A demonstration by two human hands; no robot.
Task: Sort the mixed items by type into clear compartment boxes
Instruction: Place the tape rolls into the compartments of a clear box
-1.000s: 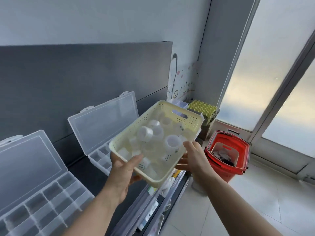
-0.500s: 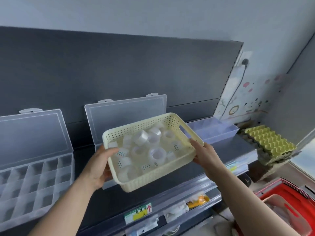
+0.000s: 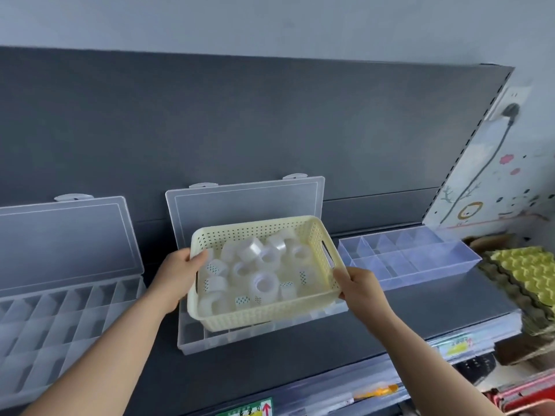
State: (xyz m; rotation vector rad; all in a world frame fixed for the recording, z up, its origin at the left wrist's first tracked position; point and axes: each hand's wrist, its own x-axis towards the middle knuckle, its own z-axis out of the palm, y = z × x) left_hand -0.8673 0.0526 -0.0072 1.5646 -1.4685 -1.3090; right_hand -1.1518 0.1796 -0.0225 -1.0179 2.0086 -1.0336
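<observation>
Compared with half a second ago, the cream basket (image 3: 264, 318) sits lower and more level, now hanging over the open tray of the middle compartment box (image 3: 210, 339) rather than in front of its lid. The view has swung away from the floor, so the red shopping basket (image 3: 528, 397) shows only as a sliver at the near right corner.

The left hand (image 3: 177, 270) grips the basket's left end, thumb hooked over the rim and fingers hidden behind the wall. The right hand (image 3: 359, 285) clamps the near right corner, just below the slot handle. Whether the basket's base touches the box under it I cannot tell.

The basket is perforated plastic with rounded corners. Inside lies a loose heap of tape rolls (image 3: 264, 284), clear and milky rings, several with dotted labels. The middle box and the left compartment box (image 3: 60, 319) are frosted clear plastic, gridded into small cells, lids propped against the dark back panel. To the right a lidless, blue-tinted divider box (image 3: 420, 265) stands on the grey shelf (image 3: 420, 313), with yellow moulded egg trays (image 3: 528, 274) stacked beyond.
</observation>
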